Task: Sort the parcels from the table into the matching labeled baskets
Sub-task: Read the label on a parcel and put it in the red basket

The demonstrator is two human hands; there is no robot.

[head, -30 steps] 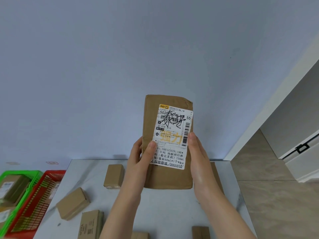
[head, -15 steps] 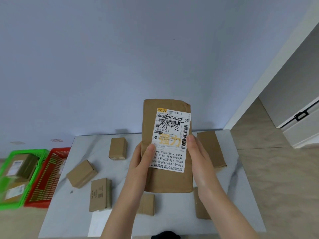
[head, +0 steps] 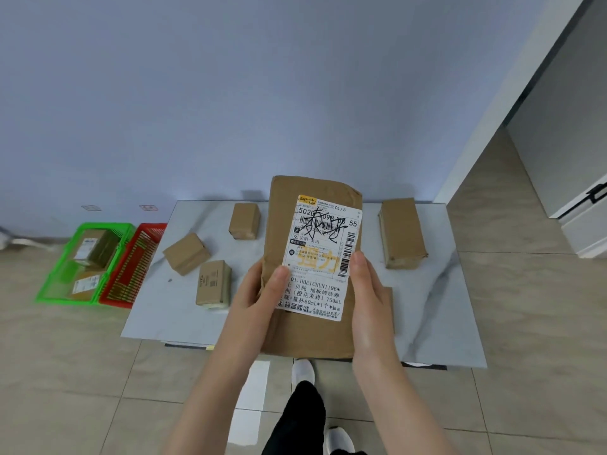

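1. A person holds a paper-wrapped parcel (head: 284,224) upright above the marble-look table (head: 443,323). Its shipping label (head: 323,254) faces the camera, apparently so the handwritten mark scrawled across the barcode can be read before a basket is chosen.
2. The left hand (head: 254,303) grips the parcel's 9 o'clock edge, with the thumb pressed flat on the label's lower corner. The right hand (head: 372,303) clamps the 3 o'clock edge, its thumb laid against the label's side. The other fingers of both hands curl behind the parcel, and whether they are spread cannot be told.
3. The two-sided grip probably steadies a tall, soft packet that would sag if held from one edge.
4. On the table wait a small box (head: 244,221) at the parcel's 11 o'clock, a tilted box (head: 186,253) at 10, a printed box (head: 213,283) at 9 and a long box (head: 402,233) at 2. A half-hidden box (head: 389,295) shows beside the right hand at 4 o'clock.
5. On the floor at the table's 9 o'clock, a green basket (head: 105,225) carries two labelled parcels. A red basket (head: 151,227) stands against it, nearer the table. The wall tags above the baskets are too small to read.
6. By the look of it, the held parcel is not yet assigned and most of the sorting remains.
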